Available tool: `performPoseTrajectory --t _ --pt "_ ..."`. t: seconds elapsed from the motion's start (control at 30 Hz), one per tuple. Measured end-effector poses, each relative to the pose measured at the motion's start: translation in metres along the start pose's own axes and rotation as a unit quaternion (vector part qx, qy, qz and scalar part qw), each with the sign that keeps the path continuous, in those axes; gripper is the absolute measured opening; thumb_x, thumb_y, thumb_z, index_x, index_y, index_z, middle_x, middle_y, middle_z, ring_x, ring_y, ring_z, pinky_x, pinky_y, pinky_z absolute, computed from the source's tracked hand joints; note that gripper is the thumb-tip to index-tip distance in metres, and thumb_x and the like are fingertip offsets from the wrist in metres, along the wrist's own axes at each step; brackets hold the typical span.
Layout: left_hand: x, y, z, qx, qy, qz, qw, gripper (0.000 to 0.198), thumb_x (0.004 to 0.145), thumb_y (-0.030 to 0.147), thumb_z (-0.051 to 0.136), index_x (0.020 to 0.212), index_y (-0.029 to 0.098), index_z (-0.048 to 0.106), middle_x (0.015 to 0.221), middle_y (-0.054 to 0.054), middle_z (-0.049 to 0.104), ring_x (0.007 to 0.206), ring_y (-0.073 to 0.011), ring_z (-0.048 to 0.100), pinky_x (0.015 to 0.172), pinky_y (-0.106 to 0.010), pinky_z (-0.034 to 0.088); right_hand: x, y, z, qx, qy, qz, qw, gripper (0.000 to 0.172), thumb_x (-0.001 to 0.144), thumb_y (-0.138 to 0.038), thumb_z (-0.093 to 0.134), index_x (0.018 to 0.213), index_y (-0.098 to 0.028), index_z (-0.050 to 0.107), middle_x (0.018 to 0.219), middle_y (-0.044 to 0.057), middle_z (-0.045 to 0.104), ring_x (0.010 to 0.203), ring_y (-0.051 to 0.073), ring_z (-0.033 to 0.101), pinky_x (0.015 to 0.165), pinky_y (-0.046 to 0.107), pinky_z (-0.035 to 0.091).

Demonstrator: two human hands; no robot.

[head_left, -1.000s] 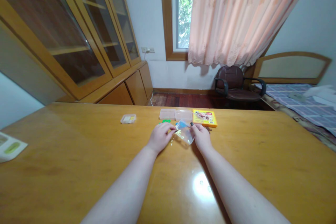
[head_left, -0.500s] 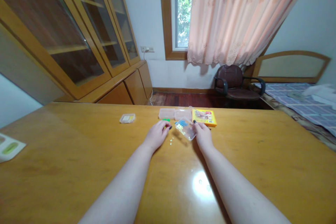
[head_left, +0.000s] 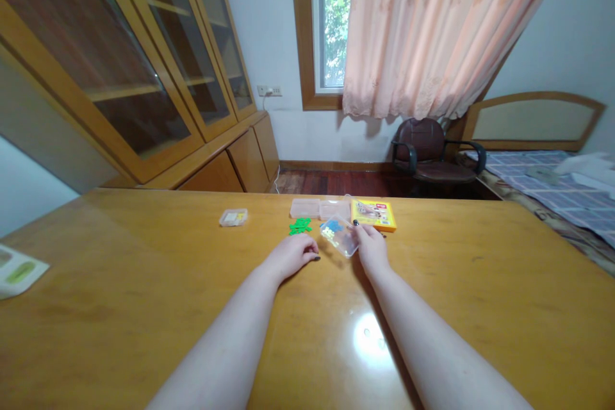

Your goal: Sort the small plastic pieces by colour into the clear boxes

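My right hand [head_left: 372, 246] grips the right edge of a clear plastic box [head_left: 342, 245], held tilted above the table. Small blue pieces [head_left: 331, 225] and pale yellow pieces [head_left: 328, 234] lie inside it. Left of the box, my left hand [head_left: 295, 254] rests low at the tabletop, its fingers curled and pressed together; whatever they may hold is hidden. Just beyond that hand is a small heap of green pieces [head_left: 300, 226].
Behind the box stand an open clear case [head_left: 305, 208] and a yellow printed box [head_left: 375, 214]. A small clear container [head_left: 233, 217] sits farther left on the wooden table [head_left: 144, 282]. A white and green object [head_left: 22, 271] is at the left edge.
My left hand has moved nearer to me, uncovering the green heap. It now covers the spot where small pale pieces lay on the table. My right hand and the box stay nearly still.
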State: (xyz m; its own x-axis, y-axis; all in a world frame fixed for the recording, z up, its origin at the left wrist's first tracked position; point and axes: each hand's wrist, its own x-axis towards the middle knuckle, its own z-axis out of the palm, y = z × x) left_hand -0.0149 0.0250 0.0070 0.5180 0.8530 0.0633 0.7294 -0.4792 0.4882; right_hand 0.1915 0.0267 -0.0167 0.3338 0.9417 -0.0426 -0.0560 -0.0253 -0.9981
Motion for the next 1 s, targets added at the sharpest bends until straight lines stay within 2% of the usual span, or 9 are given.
performPoseTrajectory --t 0.3,0.43,0.6,0.7,0.8,0.83,0.93,1.0 --pt "0.002 0.007 0.006 0.072 0.043 -0.003 0.996 0.007 0.08 0.022 0.056 0.076 0.02 0.061 0.08 -0.003 0.064 0.074 -0.0168 0.057 0.067 -0.027 0.041 -0.002 -0.001 -0.001 -0.023 0.002 -0.005 1.0 0.036 0.066 -0.051 0.059 0.068 -0.016 0.065 0.067 0.006 0.067 0.065 0.02 0.057 0.061 0.028 0.042" --pt "0.002 0.006 0.005 0.085 0.053 -0.004 0.995 0.009 0.083 0.02 0.052 0.078 0.019 0.059 0.082 -0.004 0.062 0.076 -0.0177 0.057 0.068 -0.028 0.042 -0.003 -0.002 -0.001 -0.008 -0.001 0.003 1.0 0.035 0.065 -0.049 0.059 0.071 -0.015 0.065 0.068 0.007 0.067 0.067 0.02 0.058 0.061 0.028 0.042" --pt "0.006 0.002 0.007 0.07 0.07 -0.053 0.994 0.011 0.084 0.02 0.049 0.08 0.018 0.059 0.081 -0.005 0.062 0.077 -0.0184 0.057 0.07 -0.029 0.043 -0.003 -0.006 0.0 -0.001 0.006 0.008 1.0 0.031 0.064 -0.045 0.061 0.069 -0.015 0.065 0.067 0.006 0.066 0.066 0.02 0.058 0.062 0.028 0.042" --pt "0.006 0.002 0.003 0.033 0.151 -0.079 0.985 0.011 0.085 0.017 0.047 0.083 0.018 0.058 0.086 -0.006 0.063 0.081 -0.0185 0.057 0.074 -0.031 0.044 -0.003 -0.004 0.0 -0.012 -0.005 0.001 1.0 0.031 0.066 -0.046 0.059 0.067 -0.016 0.064 0.064 0.005 0.065 0.063 0.019 0.057 0.06 0.028 0.041" --pt "0.004 0.006 -0.002 0.005 0.242 -0.047 0.969 0.014 0.087 0.018 0.044 0.086 0.018 0.058 0.088 -0.006 0.062 0.086 -0.0182 0.057 0.08 -0.032 0.045 -0.005 -0.001 0.0 -0.058 -0.035 -0.024 0.997 0.032 0.068 -0.046 0.058 0.065 -0.016 0.064 0.063 0.004 0.064 0.061 0.018 0.055 0.059 0.027 0.04" --pt "0.003 0.007 -0.003 0.001 0.245 -0.022 0.969 0.014 0.087 0.019 0.044 0.086 0.019 0.058 0.088 -0.005 0.063 0.087 -0.0179 0.057 0.082 -0.032 0.045 -0.005 0.0 0.0 -0.078 -0.048 -0.038 0.995 0.032 0.069 -0.047 0.057 0.065 -0.016 0.064 0.062 0.004 0.063 0.061 0.018 0.054 0.058 0.027 0.039" --pt "0.002 0.011 -0.003 -0.001 0.2 0.035 0.979 0.013 0.086 0.021 0.047 0.092 0.02 0.059 0.094 -0.004 0.063 0.092 -0.0177 0.057 0.085 -0.032 0.044 -0.007 -0.001 0.001 -0.102 -0.068 -0.059 0.991 0.033 0.07 -0.048 0.057 0.065 -0.016 0.065 0.061 0.003 0.062 0.06 0.018 0.053 0.057 0.027 0.038" --pt "0.002 0.01 -0.001 0.003 0.183 0.014 0.983 0.015 0.086 0.022 0.047 0.096 0.02 0.058 0.096 -0.004 0.062 0.092 -0.0179 0.057 0.084 -0.032 0.045 -0.006 -0.002 0.002 -0.069 -0.054 -0.039 0.995 0.033 0.069 -0.049 0.058 0.063 -0.017 0.063 0.059 0.003 0.062 0.059 0.017 0.053 0.057 0.027 0.039"
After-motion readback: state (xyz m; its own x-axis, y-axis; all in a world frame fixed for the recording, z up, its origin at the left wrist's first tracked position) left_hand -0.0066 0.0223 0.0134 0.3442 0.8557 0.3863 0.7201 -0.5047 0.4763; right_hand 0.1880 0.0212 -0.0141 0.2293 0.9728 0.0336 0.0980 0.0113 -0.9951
